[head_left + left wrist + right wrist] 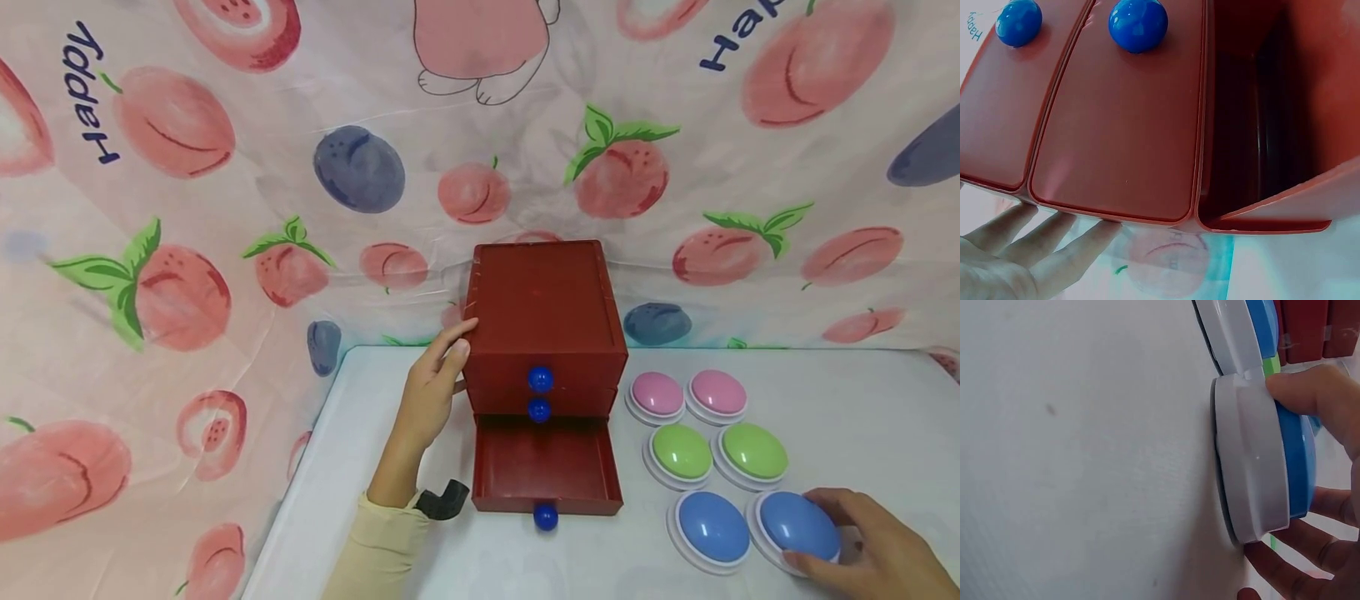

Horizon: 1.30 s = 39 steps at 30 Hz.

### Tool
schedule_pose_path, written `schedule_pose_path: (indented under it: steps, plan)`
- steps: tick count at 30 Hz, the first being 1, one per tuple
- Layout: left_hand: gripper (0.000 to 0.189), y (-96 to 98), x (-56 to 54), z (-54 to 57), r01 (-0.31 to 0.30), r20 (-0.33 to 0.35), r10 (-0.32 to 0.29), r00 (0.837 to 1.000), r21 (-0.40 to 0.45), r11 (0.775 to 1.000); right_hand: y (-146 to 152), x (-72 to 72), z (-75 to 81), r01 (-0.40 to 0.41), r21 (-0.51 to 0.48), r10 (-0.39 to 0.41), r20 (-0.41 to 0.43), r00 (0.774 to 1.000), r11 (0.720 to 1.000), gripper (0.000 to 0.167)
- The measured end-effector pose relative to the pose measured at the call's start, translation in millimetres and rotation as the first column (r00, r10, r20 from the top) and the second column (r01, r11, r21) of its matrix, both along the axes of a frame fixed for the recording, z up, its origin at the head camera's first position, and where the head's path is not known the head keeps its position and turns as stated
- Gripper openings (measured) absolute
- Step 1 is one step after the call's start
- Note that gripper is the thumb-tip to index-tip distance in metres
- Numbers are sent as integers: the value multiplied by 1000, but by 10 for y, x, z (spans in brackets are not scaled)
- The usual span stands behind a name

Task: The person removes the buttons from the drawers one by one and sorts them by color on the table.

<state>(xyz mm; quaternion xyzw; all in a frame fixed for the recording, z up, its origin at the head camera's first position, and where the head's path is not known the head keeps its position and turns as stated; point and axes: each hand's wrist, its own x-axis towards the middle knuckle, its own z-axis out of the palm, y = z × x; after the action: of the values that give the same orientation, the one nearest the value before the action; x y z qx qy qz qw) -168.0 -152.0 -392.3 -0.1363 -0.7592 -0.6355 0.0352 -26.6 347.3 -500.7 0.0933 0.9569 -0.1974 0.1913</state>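
A dark red drawer cabinet (536, 304) with blue ball knobs stands against the back cloth. Its bottom drawer (543, 467) is pulled out and bare inside; the two above are closed. My left hand (429, 396) rests its fairly straight fingers along the cabinet's left side, also seen from the left wrist. At the front right, my right hand (888, 542) holds a blue dome push button (798, 527) on a white round base, thumb on one side and fingers on the other. In the right wrist view this button (1254, 462) sits at the white tabletop.
Another blue button (712, 527) stands just left of the held one. Behind them are two green buttons (753, 452) and two pink buttons (717, 392), paired in rows right of the cabinet. A black curved piece (444, 500) sits by the left cuff. Fruit-patterned cloth (472, 192) hangs behind.
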Motion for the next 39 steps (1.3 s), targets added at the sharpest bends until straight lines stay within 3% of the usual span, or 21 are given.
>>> schedule_pose_path:
  steps: [7,12,17,19,21,26,28,35,39]
  plan:
    - [37,-8,-11,-2,-7,-5,7,1000,-9,1000,-12,2,27,4,-13,-4,8,1000,1000,116]
    - [37,-8,-11,-6,-4,-8,3,1000,-12,1000,-123,-6,142,-2,-10,2,-13,1000,1000,118]
    - [37,-10,-12,-11,-6,-10,6,1000,-13,1000,-367,-65,331,-33,-13,31,-161,986,999,108]
    - [37,-11,-12,-12,-6,-9,6,1000,-15,1000,-492,-89,410,-66,-25,58,-253,966,997,101]
    - [37,-10,-11,-14,-5,-9,5,1000,-15,1000,-618,-106,473,-110,-39,89,-361,928,993,92]
    - [37,1,-10,-14,1,-7,-1,1000,-9,1000,-949,-180,568,-234,-62,154,-587,795,970,69]
    - [37,9,-7,-13,4,-5,-4,1000,-7,1000,-1080,-210,598,-277,-83,169,-616,769,957,63]
    - [37,15,2,-2,-1,-1,1,1000,-14,1000,-1469,-286,658,-362,-196,188,-585,789,911,50]
    - [37,2,6,0,-12,0,12,1000,-17,1000,-1644,-341,649,-376,-246,200,-532,823,893,47]
